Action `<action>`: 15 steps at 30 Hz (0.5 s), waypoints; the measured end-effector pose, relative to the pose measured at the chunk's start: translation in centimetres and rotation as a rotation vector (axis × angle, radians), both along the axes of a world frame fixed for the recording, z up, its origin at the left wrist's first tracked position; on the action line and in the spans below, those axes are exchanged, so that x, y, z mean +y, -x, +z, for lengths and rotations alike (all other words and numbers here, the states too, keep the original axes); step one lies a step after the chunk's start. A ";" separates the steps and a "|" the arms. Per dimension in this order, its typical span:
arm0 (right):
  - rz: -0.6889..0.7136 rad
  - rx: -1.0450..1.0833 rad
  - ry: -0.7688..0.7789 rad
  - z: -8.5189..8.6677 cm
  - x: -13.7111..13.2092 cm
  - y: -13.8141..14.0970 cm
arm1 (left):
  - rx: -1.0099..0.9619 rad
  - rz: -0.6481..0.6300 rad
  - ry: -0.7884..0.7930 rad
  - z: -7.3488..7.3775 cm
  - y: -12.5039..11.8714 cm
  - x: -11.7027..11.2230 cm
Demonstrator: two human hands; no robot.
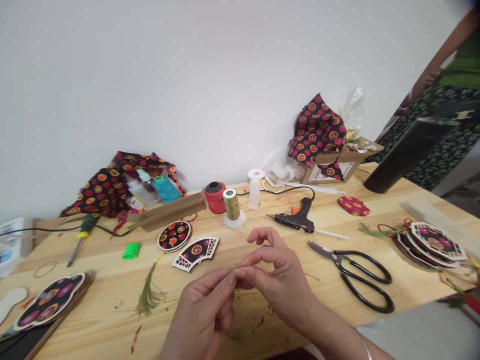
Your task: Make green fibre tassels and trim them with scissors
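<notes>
Over the wooden table point(112, 320) my left hand point(204, 312) and my right hand point(279, 277) meet fingertip to fingertip. Both pinch something thin, perhaps a thread, too fine to name. Just beyond them lie a fan-shaped patterned ornament point(195, 252) and an oval ornament point(174, 235) with a green tassel point(149, 292). A gold thread spool point(232, 206) and a red spool point(215, 196) stand farther back.
A black glue gun point(298, 217) and black scissors point(356, 272) lie to the right. A stack of ornaments point(431, 242) sits at far right, another ornament point(48, 302) at left. Patterned fabric point(112, 182), a cardboard box point(333, 167), a screwdriver point(80, 237) line the wall. A person point(446, 95) stands at the right.
</notes>
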State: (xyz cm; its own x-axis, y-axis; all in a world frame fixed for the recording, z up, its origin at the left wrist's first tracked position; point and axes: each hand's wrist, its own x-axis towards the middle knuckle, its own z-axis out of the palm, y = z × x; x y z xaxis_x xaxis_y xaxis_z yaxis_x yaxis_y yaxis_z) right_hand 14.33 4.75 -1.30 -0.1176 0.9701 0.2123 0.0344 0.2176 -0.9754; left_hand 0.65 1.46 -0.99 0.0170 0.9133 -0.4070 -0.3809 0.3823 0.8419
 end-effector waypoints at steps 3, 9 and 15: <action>0.001 -0.029 0.001 0.1 -0.2 -0.1 | 0.024 0.000 -0.007 0.1 -0.1 -0.1; -0.016 0.058 0.081 0.1 0.1 -0.4 | 0.067 0.043 0.025 0.3 -0.3 -0.1; 0.097 0.143 0.231 -0.5 0.2 -0.9 | 0.074 0.031 0.012 0.4 -0.2 -0.1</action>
State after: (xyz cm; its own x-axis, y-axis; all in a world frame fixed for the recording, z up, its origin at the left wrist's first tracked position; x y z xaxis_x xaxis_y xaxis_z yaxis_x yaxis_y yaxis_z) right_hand 15.20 4.93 -1.77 -0.1969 0.9804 0.0086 -0.1175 -0.0149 -0.9930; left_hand 0.86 1.38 -0.58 -0.0415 0.9078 -0.4174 -0.3293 0.3820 0.8635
